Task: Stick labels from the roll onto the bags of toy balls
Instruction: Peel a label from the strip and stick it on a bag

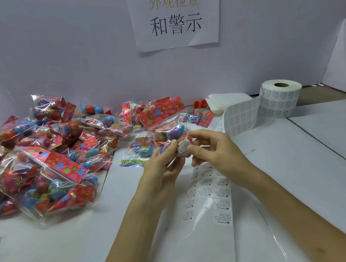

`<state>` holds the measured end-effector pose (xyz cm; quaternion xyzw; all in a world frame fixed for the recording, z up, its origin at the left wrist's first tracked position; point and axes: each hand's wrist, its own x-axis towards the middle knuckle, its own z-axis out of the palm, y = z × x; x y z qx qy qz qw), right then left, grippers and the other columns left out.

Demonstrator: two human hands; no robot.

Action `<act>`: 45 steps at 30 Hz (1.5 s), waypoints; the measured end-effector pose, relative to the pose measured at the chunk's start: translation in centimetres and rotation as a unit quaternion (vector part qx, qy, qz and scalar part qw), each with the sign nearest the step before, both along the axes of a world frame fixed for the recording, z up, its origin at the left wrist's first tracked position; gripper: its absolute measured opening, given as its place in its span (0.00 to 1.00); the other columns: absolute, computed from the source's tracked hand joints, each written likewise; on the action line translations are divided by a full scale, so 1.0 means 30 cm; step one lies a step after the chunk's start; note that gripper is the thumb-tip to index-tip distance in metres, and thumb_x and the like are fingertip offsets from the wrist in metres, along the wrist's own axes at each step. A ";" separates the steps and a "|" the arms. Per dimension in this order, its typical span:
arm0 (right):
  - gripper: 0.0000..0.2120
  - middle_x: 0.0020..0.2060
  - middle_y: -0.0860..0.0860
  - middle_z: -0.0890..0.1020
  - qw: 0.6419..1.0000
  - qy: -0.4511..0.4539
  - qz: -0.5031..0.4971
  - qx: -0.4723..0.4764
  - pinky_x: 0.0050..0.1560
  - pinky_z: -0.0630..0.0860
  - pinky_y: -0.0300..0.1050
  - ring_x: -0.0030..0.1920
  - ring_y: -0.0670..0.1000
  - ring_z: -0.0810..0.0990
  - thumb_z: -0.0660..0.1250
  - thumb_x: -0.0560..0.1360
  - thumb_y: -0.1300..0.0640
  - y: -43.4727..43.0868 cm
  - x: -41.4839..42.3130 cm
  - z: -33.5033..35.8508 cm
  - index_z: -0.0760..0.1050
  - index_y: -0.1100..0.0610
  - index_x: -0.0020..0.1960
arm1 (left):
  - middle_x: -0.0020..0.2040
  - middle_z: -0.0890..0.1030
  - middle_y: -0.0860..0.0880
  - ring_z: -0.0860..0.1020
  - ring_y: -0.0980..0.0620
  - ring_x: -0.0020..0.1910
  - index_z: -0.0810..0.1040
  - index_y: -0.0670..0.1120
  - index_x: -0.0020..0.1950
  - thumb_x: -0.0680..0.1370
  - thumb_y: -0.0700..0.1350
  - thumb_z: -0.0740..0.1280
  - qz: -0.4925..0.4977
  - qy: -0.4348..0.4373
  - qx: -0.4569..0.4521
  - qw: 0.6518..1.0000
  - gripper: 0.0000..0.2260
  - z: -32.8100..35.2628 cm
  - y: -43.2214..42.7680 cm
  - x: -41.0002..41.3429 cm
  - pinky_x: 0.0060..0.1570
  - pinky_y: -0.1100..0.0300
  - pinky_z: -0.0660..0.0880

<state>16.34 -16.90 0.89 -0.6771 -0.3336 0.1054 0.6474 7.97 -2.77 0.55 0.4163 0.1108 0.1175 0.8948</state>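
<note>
I hold one bag (168, 131) of toy balls up over the middle of the desk (317, 162). My left hand (163, 165) has its fingers curled round the near end of it, and my right hand (212, 150) pinches it between thumb and forefinger. A white label (183, 146) lies on the plastic just beside my right thumb. Its top line reads "WARNING"; the small print under it is too fine to read.

Below my hands a strip (211, 191) of the same labels lies flat on the desk, each headed "WARNING" and upside down to me. It runs back to the roll (280, 99), which stands on end at the far right. The stretch nearest the roll shows a grid of bare squares.

A paper sign (175, 14) on the wall (68, 45) reads 外观检查 in pale gold and 和警示 in black.

To my left is a pile (38, 153) of bags, clear plastic with red flower-print header cards and red, blue and purple balls inside. The desk is white with thin dark seams on the right. The wall is plain and pale. Folded white sheets (227, 101) lie left of the roll.
</note>
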 end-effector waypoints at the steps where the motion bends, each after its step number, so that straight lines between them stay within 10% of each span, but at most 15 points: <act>1: 0.16 0.38 0.48 0.83 1.000 0.001 -0.001 0.000 0.44 0.82 0.46 0.35 0.53 0.84 0.71 0.78 0.62 0.002 -0.001 -0.001 0.78 0.58 0.66 | 0.55 0.85 0.44 0.85 0.55 0.50 0.77 0.36 0.68 0.77 0.43 0.71 0.001 0.006 -0.008 1.000 0.21 -0.004 0.001 0.002 0.49 0.66 0.80; 7: 0.12 0.37 0.52 0.84 0.999 -0.017 0.025 -0.013 0.40 0.78 0.44 0.35 0.52 0.81 0.72 0.79 0.57 0.006 -0.011 0.007 0.79 0.51 0.61 | 0.43 0.86 0.44 0.83 0.50 0.45 0.89 0.42 0.43 0.74 0.48 0.72 -0.009 0.039 -0.076 0.996 0.10 -0.003 0.006 0.003 0.48 0.62 0.83; 15: 0.15 0.38 0.54 0.86 0.999 0.039 -0.010 0.008 0.41 0.80 0.46 0.35 0.53 0.84 0.72 0.74 0.45 0.003 -0.006 0.008 0.80 0.53 0.56 | 0.56 0.85 0.38 0.85 0.44 0.50 0.75 0.41 0.69 0.74 0.46 0.74 0.066 0.014 0.142 0.988 0.25 -0.005 0.000 0.009 0.51 0.55 0.82; 27: 0.12 0.49 0.51 0.85 0.998 0.041 -0.046 -0.018 0.43 0.82 0.43 0.42 0.53 0.87 0.68 0.81 0.59 0.002 -0.005 0.004 0.77 0.50 0.63 | 0.55 0.86 0.44 0.84 0.49 0.54 0.81 0.44 0.61 0.78 0.36 0.71 0.087 0.002 0.138 0.987 0.12 -0.002 0.002 0.008 0.46 0.60 0.81; 32: 0.11 0.52 0.59 0.84 0.979 0.202 0.023 0.017 0.41 0.79 0.42 0.41 0.55 0.85 0.60 0.84 0.53 -0.014 0.006 0.033 0.77 0.55 0.60 | 0.51 0.82 0.57 0.79 0.60 0.51 0.80 0.53 0.55 0.73 0.32 0.76 0.319 -0.068 0.480 0.815 0.19 -0.010 -0.028 0.008 0.43 0.68 0.78; 36: 0.21 0.55 0.57 0.83 0.940 0.295 0.108 0.131 0.52 0.77 0.51 0.52 0.57 0.84 0.49 0.84 0.48 -0.025 0.009 0.050 0.74 0.56 0.67 | 0.60 0.81 0.51 0.77 0.52 0.61 0.83 0.45 0.60 0.70 0.26 0.72 0.352 -0.132 0.628 0.681 0.23 -0.033 -0.034 0.008 0.59 0.66 0.74; 45: 0.24 0.66 0.62 0.79 0.913 0.334 0.095 0.213 0.67 0.72 0.69 0.65 0.65 0.78 0.50 0.85 0.48 -0.039 0.033 0.033 0.77 0.58 0.69 | 0.61 0.79 0.53 0.76 0.58 0.63 0.87 0.50 0.53 0.74 0.29 0.62 0.286 -0.147 0.522 0.790 0.21 -0.013 -0.044 0.007 0.58 0.66 0.76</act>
